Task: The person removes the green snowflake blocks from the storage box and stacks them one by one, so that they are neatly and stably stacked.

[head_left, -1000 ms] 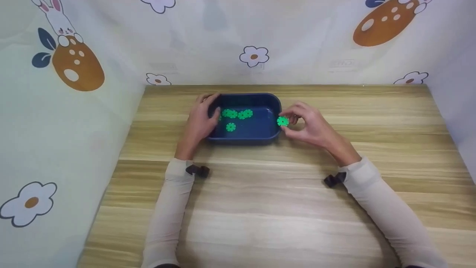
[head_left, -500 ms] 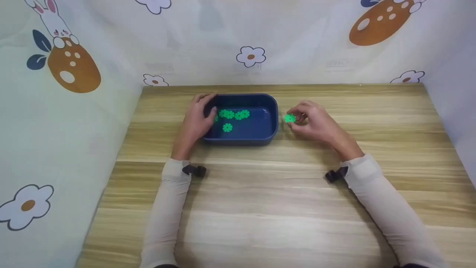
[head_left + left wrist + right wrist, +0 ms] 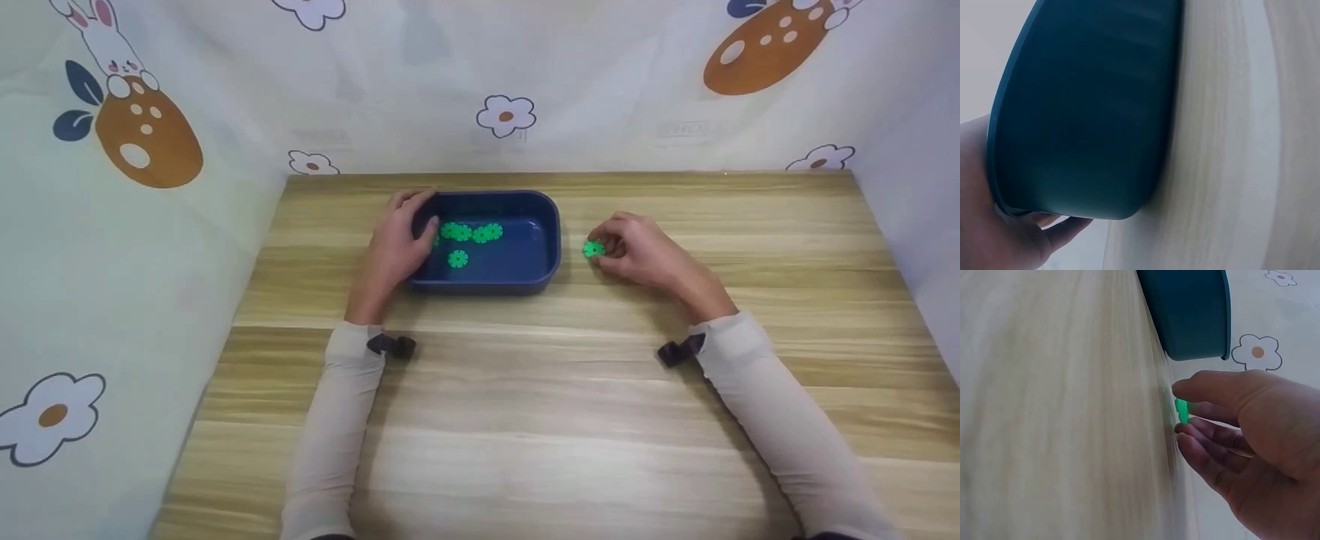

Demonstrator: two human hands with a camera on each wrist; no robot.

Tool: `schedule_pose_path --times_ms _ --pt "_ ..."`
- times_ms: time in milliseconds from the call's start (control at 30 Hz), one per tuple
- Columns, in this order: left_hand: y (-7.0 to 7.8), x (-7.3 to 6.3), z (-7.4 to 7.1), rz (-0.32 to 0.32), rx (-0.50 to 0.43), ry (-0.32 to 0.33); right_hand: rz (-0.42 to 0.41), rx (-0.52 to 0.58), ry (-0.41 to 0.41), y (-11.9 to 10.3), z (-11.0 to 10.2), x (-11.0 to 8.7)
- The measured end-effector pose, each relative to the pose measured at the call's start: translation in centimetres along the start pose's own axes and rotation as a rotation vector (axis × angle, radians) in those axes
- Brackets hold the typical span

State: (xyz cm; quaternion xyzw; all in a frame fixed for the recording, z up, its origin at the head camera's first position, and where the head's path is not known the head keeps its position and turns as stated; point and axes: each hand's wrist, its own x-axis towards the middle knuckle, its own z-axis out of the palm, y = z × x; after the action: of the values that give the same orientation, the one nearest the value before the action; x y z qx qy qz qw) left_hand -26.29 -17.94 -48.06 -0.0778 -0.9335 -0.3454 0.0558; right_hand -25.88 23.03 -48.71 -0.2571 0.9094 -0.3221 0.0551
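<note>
My left hand grips the left end of a dark blue plastic bin, thumb over the rim on the inside and fingers along the outer side. Several green snowflake discs lie on the bin's floor, mostly toward its left and back; one is partly hidden by my left thumb. To the right of the bin, my right hand pinches one green snowflake disc between thumb and fingers. In the right wrist view that disc is seen edge-on, just over the tabletop.
The bin stands on a wood-grain table toward its back edge. Behind it rises a pale wall covering printed with flowers, and a similar one borders the left side. A plain pale surface bounds the right.
My right hand has carried the pinched disc from the bin's right rim out to the right and lowered it near the table. The left hand keeps its grip on the bin.
</note>
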Motion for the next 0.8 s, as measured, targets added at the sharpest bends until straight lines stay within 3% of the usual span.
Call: schedule_pose_path --times_ms 467,800 --pt "-0.03 0.04 0.08 0.061 -0.016 0.024 -0.031 -0.042 -0.006 0.41 -0.06 -0.06" --pt "-0.24 0.08 0.21 0.048 -0.026 0.020 -0.002 -0.039 0.001 0.40 0.05 0.00"
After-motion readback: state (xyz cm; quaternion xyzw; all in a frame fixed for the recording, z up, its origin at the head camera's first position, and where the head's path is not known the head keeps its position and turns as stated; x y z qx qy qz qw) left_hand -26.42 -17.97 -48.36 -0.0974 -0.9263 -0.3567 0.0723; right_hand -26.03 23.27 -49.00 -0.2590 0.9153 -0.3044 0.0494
